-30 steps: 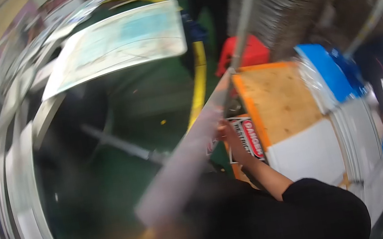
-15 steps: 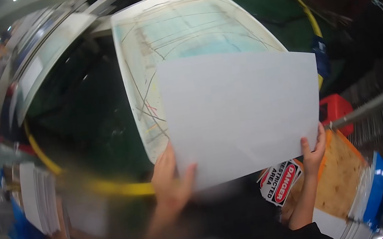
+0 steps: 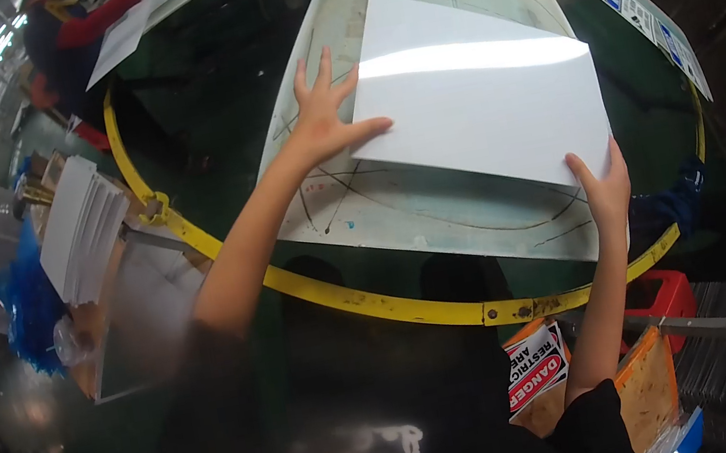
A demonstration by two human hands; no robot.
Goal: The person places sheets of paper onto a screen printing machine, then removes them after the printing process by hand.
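Observation:
A blank white sheet (image 3: pixel 477 102), with a bright glare band across it, tilts over the pale, stained platen (image 3: pixel 442 237). My left hand (image 3: pixel 325 122) is at its left edge. The thumb lies across the top face and the index finger meets the edge, while the other fingers spread out over the platen. At the near right corner, my right hand (image 3: pixel 603 181) pinches the sheet with the thumb on top; its other fingers are partly hidden behind the edge. Line marks and stains show on the platen around the sheet.
A yellow rail (image 3: pixel 376 306) curves between me and the platen. White sheets (image 3: pixel 80 230) are stacked at left, beside blue plastic (image 3: pixel 28 302). Printed danger signs (image 3: pixel 538 368) and a red object (image 3: pixel 668 300) are at lower right. Another person's red sleeve (image 3: pixel 98 19) shows at upper left.
Both hands have carried the white sheet forward, away from my body and over the platen. My left hand's fingers have spread apart. The view has shifted, showing more of the yellow rail.

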